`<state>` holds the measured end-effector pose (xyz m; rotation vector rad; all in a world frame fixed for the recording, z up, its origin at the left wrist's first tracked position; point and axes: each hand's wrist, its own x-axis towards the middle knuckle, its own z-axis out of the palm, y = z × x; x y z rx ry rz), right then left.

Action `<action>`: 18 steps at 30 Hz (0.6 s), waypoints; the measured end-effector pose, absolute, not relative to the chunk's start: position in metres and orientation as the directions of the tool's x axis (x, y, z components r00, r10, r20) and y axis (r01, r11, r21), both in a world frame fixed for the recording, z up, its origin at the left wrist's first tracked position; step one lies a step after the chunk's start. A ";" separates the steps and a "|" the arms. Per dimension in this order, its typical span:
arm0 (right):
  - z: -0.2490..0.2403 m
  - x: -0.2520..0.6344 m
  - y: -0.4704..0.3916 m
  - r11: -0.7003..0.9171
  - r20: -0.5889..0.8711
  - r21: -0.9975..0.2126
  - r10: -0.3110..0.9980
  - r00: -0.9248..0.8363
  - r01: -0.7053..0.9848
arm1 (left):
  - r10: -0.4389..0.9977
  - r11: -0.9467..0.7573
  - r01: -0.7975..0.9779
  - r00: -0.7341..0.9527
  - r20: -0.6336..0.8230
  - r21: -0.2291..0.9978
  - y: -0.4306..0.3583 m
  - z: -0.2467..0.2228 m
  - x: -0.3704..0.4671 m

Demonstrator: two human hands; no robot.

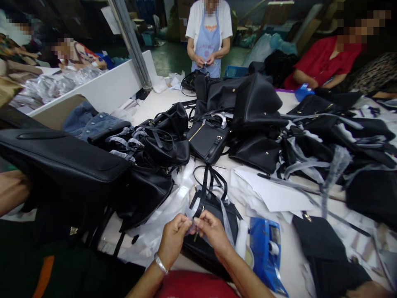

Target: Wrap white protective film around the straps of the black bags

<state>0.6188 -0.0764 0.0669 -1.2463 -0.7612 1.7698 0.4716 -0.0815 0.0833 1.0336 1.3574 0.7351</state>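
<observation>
In the head view, a black backpack with thin looped straps lies on the table in front of me. My left hand, with a silver bracelet at its wrist, pinches a small piece of translucent wrapping beside a strap. Opposite it, my right hand has thumb and fingers closed on the same wrapping, its fingertips almost meeting the left ones. Both hands are over the lower left part of the backpack. The exact shape of the piece is hidden by my fingers.
A blue tape dispenser stands right of the backpack. White paper sheets and translucent packing sheets lie around it. Black bags are heaped ahead and on both sides. A person in a blue apron stands across the table.
</observation>
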 end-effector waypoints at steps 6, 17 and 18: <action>0.063 0.633 -0.061 -0.458 -0.461 -0.834 0.885 -0.066 -0.309 | 0.878 0.402 0.202 0.191 -0.438 0.893 -0.073 0.082 0.487; 0.028 0.702 -0.048 -0.203 -0.294 -0.310 0.949 0.110 0.929 | 0.854 0.517 0.071 0.016 -0.519 0.853 -0.033 0.055 0.486; 0.027 0.700 -0.050 -0.187 -0.316 -0.268 0.944 0.097 0.945 | 0.867 0.497 0.081 -0.028 -0.497 0.864 -0.027 0.053 0.485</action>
